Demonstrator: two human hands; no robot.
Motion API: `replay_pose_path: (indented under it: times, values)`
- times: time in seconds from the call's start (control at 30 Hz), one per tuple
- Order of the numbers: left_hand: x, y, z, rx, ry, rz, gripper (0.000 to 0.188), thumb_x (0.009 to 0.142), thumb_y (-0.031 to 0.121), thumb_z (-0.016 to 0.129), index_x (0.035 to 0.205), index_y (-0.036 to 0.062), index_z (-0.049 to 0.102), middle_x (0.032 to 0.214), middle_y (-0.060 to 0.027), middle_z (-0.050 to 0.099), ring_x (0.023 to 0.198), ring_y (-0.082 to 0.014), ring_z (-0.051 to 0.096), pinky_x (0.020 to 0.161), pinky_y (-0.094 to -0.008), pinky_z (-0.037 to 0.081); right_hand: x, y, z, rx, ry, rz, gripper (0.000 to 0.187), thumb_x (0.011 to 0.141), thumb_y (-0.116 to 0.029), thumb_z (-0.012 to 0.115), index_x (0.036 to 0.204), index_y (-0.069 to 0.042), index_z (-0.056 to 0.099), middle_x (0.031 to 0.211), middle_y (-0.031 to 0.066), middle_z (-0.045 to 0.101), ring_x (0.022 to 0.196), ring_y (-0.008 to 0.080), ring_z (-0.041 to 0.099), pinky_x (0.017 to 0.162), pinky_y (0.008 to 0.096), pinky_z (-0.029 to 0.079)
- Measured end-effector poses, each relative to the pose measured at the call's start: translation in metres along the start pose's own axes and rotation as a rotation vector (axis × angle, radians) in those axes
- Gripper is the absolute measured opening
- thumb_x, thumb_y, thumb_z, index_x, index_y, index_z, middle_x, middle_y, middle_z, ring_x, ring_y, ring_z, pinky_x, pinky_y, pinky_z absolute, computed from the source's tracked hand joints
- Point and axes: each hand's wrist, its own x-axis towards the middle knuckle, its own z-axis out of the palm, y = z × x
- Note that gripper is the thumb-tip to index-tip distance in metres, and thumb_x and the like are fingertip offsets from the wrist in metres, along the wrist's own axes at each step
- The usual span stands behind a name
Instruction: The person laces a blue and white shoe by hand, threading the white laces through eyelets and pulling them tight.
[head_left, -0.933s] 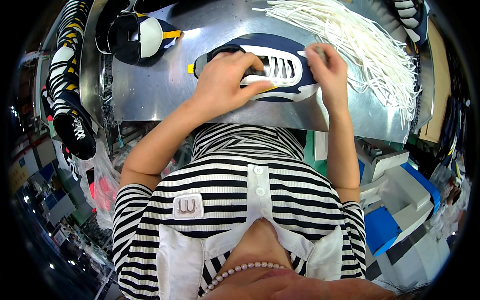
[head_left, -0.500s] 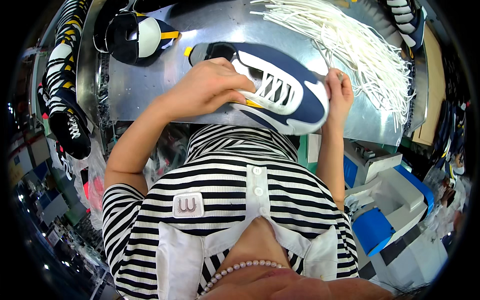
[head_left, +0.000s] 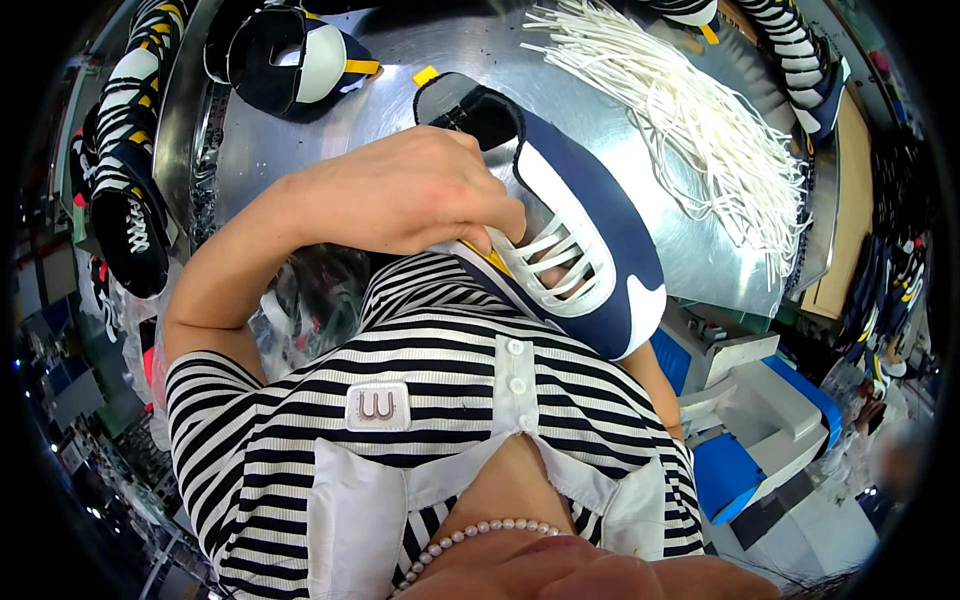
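Bare steel table lay open at 11 o'clock; white lace pile blocked 1 o'clock, black-white shoe upper crowded 11 o'clock edge, raised navy shoe filled centre.

Steel counter: heap of white laces on its right side, black-and-white shoe upper with yellow tab at far left. More uppers hang off left edge. Blue-white machine lower right, probably a press.

Navy-white shoe upper; white laces
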Motion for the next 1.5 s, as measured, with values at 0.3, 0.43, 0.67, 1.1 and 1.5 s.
replay_pose_path:
  times: [0.3,0.43,0.67,1.1,1.5]
  values:
    - [0.004,0.0,0.002,-0.043,-0.035,-0.041,0.019,0.088,0.02,0.065,0.099,0.0048,0.063,0.076,-0.0079,0.063,0.074,-0.0274,0.062,0.077,-0.038,0.045,0.0,0.012,-0.006,0.113,0.019,-0.027,0.035,0.086,-0.019,0.073,0.115,-0.001,0.064,0.107,0.0076,0.068,0.095,0.0175,0.065,0.081,0.0271,0.052]
    - [0.008,-0.001,0.002,-0.079,-0.058,-0.052,0.019,0.088,0.018,0.065,0.1,0.0042,0.064,0.079,-0.0089,0.065,0.076,-0.0278,0.063,0.077,-0.0378,0.045,0.001,0.015,-0.006,0.142,0.021,-0.023,0.038,0.088,-0.022,0.071,0.118,0.0,0.062,0.11,0.0088,0.068,0.097,0.0188,0.065,0.083,0.0282,0.052]
    - [0.013,-0.004,-0.004,-0.167,-0.103,-0.078,0.017,0.087,0.014,0.066,0.101,0.0029,0.065,0.081,-0.0104,0.067,0.078,-0.0296,0.064,0.079,-0.0385,0.045,0.0,0.013,-0.009,0.181,0.026,-0.018,0.042,0.091,-0.026,0.067,0.123,0.001,0.059,0.115,0.011,0.066,0.102,0.0209,0.064,0.087,0.0303,0.052]
    - [0.011,-0.007,0.001,-0.173,-0.091,-0.114,0.016,0.087,0.013,0.065,0.101,0.003,0.064,0.082,-0.0104,0.067,0.082,-0.0294,0.064,0.083,-0.0386,0.045,0.003,0.021,-0.008,0.214,-0.016,0.009,0.051,0.097,-0.033,0.06,0.131,0.003,0.052,0.124,0.015,0.063,0.11,0.0249,0.063,0.095,0.034,0.051]
    - [-0.009,-0.019,0.0,0.325,0.329,-0.086,0.037,0.084,0.011,0.069,0.12,0.0093,0.06,0.116,-0.0111,0.062,0.106,-0.0318,0.058,0.096,-0.042,0.044,0.04,0.042,-0.018,1.068,0.116,0.107,0.05,0.096,-0.016,0.055,0.14,0.006,0.043,0.133,0.021,0.058,0.118,0.0316,0.06,0.104,0.0429,0.047]
